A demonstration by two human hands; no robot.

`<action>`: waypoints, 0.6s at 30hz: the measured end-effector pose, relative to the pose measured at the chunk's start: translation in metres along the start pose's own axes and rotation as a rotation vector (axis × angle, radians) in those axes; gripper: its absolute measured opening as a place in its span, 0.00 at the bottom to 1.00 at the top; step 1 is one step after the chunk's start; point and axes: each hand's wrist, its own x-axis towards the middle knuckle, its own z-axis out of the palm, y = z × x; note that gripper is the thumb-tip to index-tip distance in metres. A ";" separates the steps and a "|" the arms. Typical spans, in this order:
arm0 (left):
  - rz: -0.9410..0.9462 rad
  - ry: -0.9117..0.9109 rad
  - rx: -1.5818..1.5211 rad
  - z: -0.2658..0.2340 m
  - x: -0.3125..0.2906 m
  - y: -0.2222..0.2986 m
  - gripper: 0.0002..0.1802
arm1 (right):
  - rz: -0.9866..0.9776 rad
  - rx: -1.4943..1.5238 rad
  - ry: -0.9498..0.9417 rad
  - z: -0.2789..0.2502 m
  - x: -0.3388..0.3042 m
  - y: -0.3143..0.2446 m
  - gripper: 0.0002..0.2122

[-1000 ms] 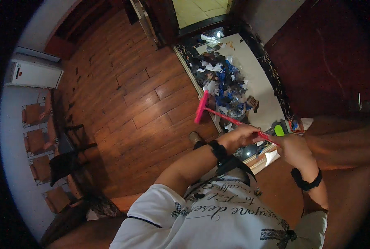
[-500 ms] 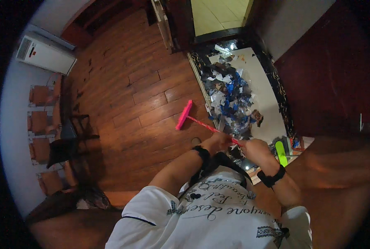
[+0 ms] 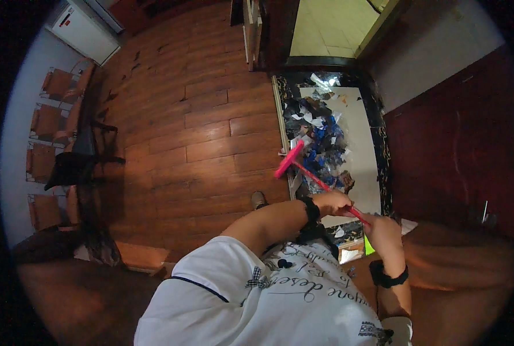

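Note:
My left hand (image 3: 333,202) is wrapped around the middle of a pink broom's handle (image 3: 314,177). Higher on the same handle, my right hand (image 3: 385,233) grips near its end. The bar-shaped broom head (image 3: 290,159) is at the left edge of a heap of torn scraps (image 3: 325,135), overlapping the floor's raised edging; whether it touches the ground I cannot tell. Blue, white, brown and clear pieces make up the heap. It lies on a cream floor panel (image 3: 367,132) with a dark patterned border.
Brown wooden flooring (image 3: 211,138) spreads to the left. Several chairs (image 3: 46,121) line the left wall, with a dark chair (image 3: 81,155) before them. A doorway (image 3: 326,34) opens at the back; a dark red door (image 3: 458,144) is at right. A lime-green piece (image 3: 368,247) shows by my right hand.
The broom and both hands have moved to the right, bringing the broom head from the wooden floor to the heap's edge. The view has shifted, and the lime-green piece is now mostly covered.

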 end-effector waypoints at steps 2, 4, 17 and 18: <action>0.037 0.035 0.017 -0.001 -0.001 -0.001 0.14 | 0.008 0.024 -0.014 -0.010 -0.001 -0.005 0.13; 0.080 0.079 0.160 -0.017 -0.002 0.010 0.14 | -0.019 0.026 -0.003 -0.012 0.002 -0.001 0.12; -0.309 0.003 -0.031 -0.094 -0.086 -0.021 0.11 | -0.126 0.143 -0.143 0.030 0.093 -0.045 0.13; -0.437 0.078 -0.356 -0.082 -0.088 -0.035 0.11 | -0.133 0.145 -0.133 0.033 0.094 -0.047 0.13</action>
